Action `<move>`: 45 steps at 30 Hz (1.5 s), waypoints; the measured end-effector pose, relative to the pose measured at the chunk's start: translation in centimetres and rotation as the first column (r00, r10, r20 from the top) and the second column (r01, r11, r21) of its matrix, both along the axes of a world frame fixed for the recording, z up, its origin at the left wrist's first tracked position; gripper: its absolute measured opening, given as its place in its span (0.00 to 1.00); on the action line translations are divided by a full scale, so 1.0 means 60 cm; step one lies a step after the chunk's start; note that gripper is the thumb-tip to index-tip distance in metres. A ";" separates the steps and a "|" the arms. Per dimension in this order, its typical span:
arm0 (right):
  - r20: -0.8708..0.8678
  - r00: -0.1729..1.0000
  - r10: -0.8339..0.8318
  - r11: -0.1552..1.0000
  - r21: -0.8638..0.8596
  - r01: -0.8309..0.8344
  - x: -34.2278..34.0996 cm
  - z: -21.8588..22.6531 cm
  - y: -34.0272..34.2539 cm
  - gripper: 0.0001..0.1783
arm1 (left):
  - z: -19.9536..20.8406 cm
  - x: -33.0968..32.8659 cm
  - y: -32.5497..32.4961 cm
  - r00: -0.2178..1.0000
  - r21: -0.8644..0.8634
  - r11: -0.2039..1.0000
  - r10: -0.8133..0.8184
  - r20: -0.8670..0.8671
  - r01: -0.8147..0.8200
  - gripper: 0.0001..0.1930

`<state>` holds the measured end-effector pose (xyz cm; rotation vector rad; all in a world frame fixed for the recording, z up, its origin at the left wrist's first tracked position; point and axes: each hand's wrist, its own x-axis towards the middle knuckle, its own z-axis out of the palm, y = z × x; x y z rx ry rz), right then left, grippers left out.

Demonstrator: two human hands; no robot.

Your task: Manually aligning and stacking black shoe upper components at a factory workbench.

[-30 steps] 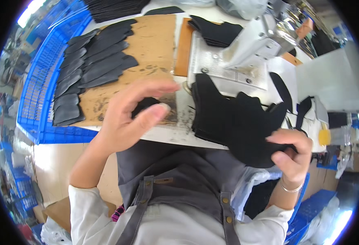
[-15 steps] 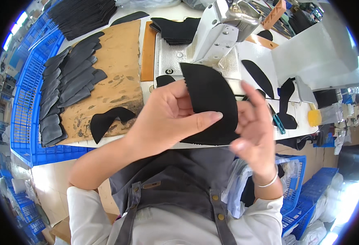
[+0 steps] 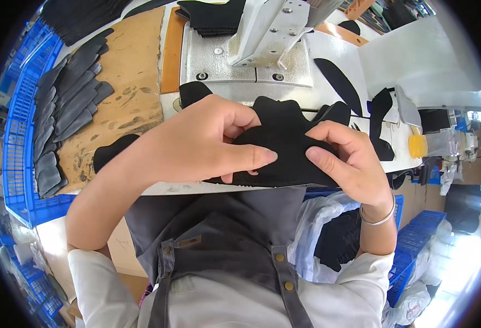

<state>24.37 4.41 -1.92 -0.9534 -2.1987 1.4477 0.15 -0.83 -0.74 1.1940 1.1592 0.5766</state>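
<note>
Both hands are closed on a black cloth piece (image 3: 290, 143) in front of the machine (image 3: 270, 41), on the person's side of its metal base. The left hand (image 3: 210, 139) grips the piece with the thumb laid over it and the fingers mostly hidden behind; the right hand (image 3: 350, 158) pinches its right part between thumb and fingers. More black pieces (image 3: 277, 111) lie just behind it, nearer the machine; whether the held piece touches them cannot be told. Left of the machine is a tan board (image 3: 136, 76) with overlapping dark grey pieces (image 3: 76, 109) on it, and farther left, a blue basket (image 3: 19, 188). A stack of black cloth (image 3: 210, 16) sits right beside the machine, on its left. To the machine's right lies a long black strip (image 3: 339, 87), and well off to its right stands a yellow object (image 3: 417, 146).
</note>
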 end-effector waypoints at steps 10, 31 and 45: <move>0.123 0.992 -0.004 0.990 0.143 -0.014 -0.013 -0.004 -0.001 0.10 | -0.058 0.019 0.000 0.923 0.600 0.772 0.045 -0.381 0.210 0.24; 0.284 0.956 0.078 0.971 0.193 -0.137 -0.024 0.003 0.006 0.15 | -0.065 0.017 0.003 0.894 0.627 0.739 0.075 -0.442 0.248 0.22; 0.350 0.936 0.041 0.923 0.346 -0.170 -0.041 0.004 -0.003 0.24 | -0.058 0.021 -0.007 0.846 0.563 0.773 0.067 -0.529 0.291 0.19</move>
